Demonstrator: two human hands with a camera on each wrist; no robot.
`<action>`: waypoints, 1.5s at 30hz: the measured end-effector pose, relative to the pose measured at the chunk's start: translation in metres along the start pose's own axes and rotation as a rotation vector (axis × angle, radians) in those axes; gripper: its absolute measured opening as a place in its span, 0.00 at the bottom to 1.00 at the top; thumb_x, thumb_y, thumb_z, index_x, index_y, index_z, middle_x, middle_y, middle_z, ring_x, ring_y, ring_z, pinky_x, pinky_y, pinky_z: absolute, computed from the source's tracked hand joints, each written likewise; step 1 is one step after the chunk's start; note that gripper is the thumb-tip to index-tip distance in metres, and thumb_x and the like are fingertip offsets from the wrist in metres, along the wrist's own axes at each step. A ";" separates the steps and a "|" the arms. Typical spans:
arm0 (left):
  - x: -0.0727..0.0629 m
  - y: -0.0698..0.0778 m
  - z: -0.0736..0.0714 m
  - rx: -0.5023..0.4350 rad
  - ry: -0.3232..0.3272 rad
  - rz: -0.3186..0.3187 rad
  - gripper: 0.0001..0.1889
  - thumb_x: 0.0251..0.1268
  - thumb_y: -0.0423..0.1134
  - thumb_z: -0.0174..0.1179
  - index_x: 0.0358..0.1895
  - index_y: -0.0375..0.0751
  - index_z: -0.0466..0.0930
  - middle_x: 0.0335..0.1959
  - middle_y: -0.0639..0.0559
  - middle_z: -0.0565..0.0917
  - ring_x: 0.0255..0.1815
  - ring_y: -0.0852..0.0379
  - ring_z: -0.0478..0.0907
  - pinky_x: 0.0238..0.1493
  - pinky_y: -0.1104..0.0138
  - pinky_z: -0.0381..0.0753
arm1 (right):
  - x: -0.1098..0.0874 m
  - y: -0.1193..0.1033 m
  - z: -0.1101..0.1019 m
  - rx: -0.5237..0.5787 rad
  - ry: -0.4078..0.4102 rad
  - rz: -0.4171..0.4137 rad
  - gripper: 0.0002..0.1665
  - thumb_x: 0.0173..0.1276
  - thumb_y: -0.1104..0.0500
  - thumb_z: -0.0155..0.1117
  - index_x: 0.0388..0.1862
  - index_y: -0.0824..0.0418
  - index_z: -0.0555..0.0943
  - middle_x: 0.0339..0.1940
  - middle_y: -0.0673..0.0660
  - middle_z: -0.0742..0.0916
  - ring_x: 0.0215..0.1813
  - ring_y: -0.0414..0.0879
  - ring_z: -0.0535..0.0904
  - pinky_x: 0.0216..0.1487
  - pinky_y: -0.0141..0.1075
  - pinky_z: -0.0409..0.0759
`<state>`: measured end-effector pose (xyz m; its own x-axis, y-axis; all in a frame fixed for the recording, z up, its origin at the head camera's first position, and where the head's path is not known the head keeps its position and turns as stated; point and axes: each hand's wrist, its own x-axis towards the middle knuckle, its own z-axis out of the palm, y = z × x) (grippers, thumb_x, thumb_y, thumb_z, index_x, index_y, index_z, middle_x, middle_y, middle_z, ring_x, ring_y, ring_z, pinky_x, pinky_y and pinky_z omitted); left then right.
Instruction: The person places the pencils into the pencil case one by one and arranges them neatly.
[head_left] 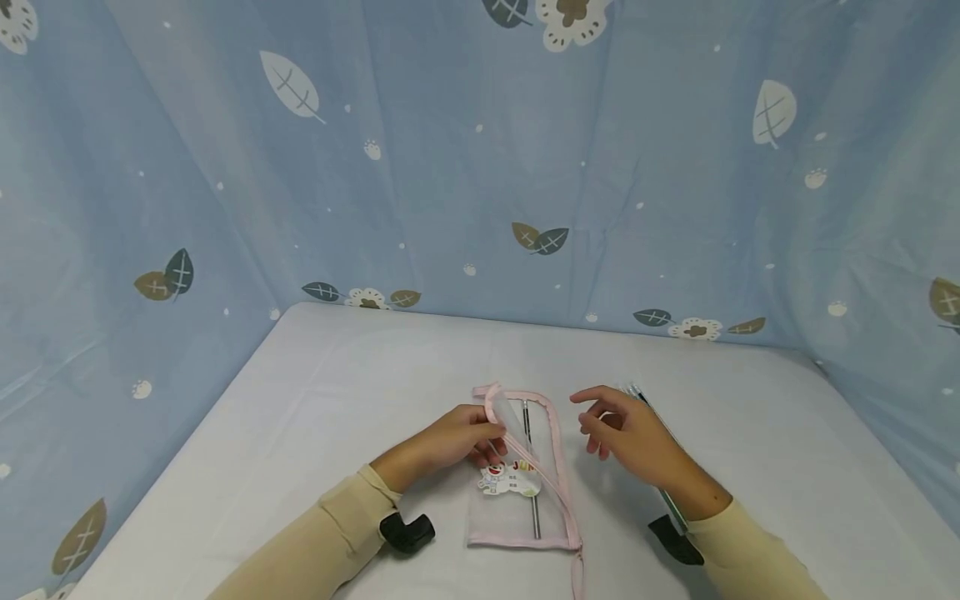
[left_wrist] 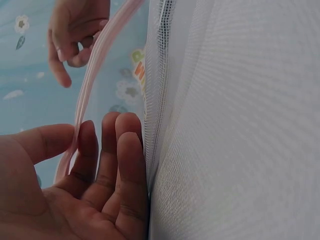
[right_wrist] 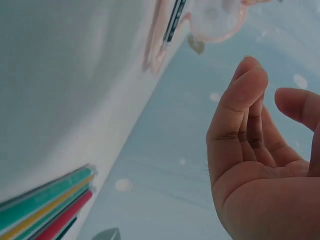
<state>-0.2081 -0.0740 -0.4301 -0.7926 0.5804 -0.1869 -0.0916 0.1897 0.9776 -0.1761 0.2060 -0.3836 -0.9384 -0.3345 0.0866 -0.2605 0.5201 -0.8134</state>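
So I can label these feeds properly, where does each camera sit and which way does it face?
Head: on the head, facing forward and down at the mesh pouch and table; left hand, right hand and sleeves show.
Left wrist: on that wrist, looking along the left hand at the pink trim it pinches; the right hand shows beyond.
Right wrist: on that wrist, looking past the right hand, with slender coloured items lower left.
Shared: head and left wrist both show both hands and the mesh pouch.
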 end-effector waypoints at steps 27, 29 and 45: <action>0.004 -0.001 0.000 0.002 0.007 -0.023 0.11 0.75 0.38 0.52 0.42 0.32 0.77 0.34 0.45 0.85 0.28 0.62 0.81 0.32 0.71 0.84 | 0.001 0.030 -0.030 -0.211 0.160 0.045 0.17 0.73 0.66 0.59 0.60 0.64 0.78 0.44 0.64 0.86 0.40 0.53 0.85 0.33 0.30 0.83; 0.003 -0.001 0.000 0.001 0.007 -0.024 0.11 0.75 0.39 0.52 0.42 0.32 0.78 0.34 0.45 0.85 0.28 0.61 0.81 0.32 0.70 0.84 | 0.000 0.034 -0.032 -0.235 0.153 0.055 0.18 0.73 0.66 0.60 0.61 0.65 0.78 0.44 0.63 0.86 0.41 0.52 0.85 0.32 0.30 0.82; 0.003 -0.003 0.001 0.011 0.008 -0.022 0.11 0.75 0.38 0.52 0.42 0.31 0.78 0.35 0.43 0.85 0.28 0.62 0.82 0.33 0.71 0.84 | -0.002 0.044 -0.033 -0.339 0.060 0.140 0.20 0.69 0.68 0.62 0.60 0.66 0.78 0.43 0.62 0.86 0.39 0.46 0.83 0.26 0.32 0.78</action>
<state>-0.2095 -0.0718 -0.4337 -0.7952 0.5700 -0.2070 -0.1022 0.2106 0.9722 -0.1933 0.2548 -0.4005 -0.9793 -0.2005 0.0295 -0.1797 0.7919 -0.5836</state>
